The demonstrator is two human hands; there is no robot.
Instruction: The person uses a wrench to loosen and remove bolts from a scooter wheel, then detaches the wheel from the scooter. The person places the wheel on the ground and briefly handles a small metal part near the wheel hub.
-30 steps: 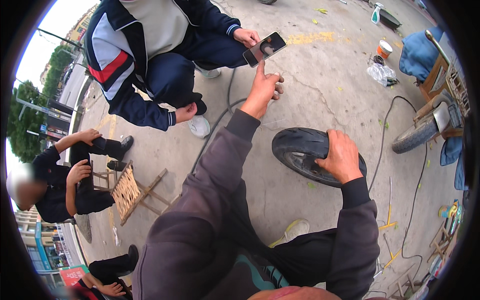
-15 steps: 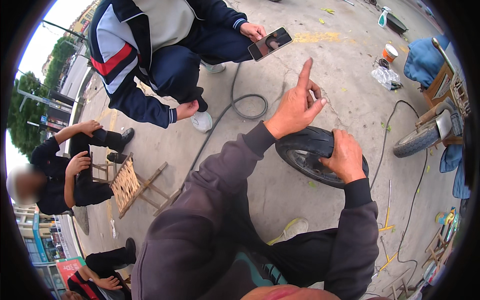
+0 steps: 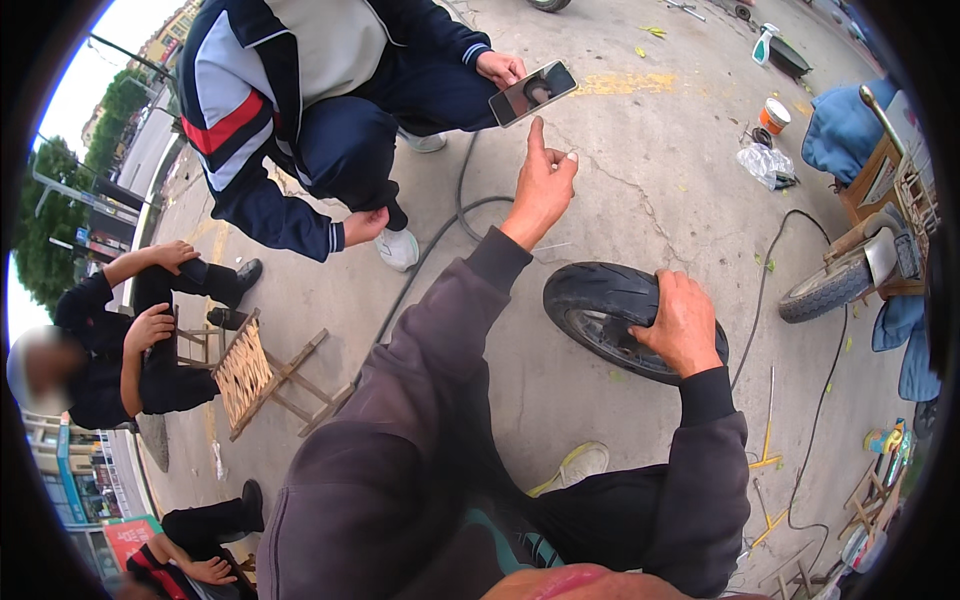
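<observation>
My left hand is raised with the index finger stretched out and the thumb apart; the other fingers curl in. It holds nothing, and its fingertip points up toward a phone that another person holds out. My right hand grips the far right part of a motorcycle wheel, thumb at the inner side and fingers over the black tyre. The wheel leans at a slant on the concrete in front of me, its dark rim partly visible. Part of the tyre is hidden under my right hand.
A person in a striped jacket squats ahead at left. A dark hose curves along the ground. To the right are a parked motorcycle's wheel, a thin cable, yellow-handled T-wrenches and a bucket. A wooden folding stool stands left.
My left hand has moved left, away from above the wheel and closer to the phone, still pointing. The right hand keeps its grip on the wheel.
</observation>
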